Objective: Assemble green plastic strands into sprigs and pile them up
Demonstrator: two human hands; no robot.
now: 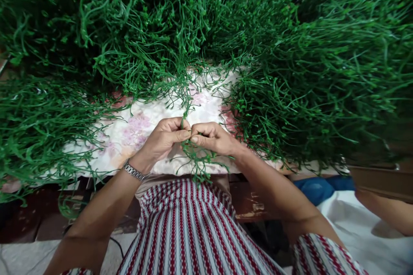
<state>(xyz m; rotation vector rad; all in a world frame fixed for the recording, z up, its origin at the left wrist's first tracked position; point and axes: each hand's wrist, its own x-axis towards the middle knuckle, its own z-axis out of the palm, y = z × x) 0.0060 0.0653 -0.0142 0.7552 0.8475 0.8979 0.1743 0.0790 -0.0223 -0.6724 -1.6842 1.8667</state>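
Held stems [200,164] part-hidden by hands [161,139], green heaps [138,21] cropped at top, another person's arm [385,210] cut off at right

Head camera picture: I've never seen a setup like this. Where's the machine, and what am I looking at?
There's no machine here, just a person's bare left hand and right hand. A camera worn on the head looks forward and down, so you see roughly what they see. A silver metal-link wristwatch is on the left wrist. Below lies a white cloth with pink and purple flowers, with large heaps of thin, curling green stems around it. Between their fingertips, both hands pinch a small bunch of thin green stems.
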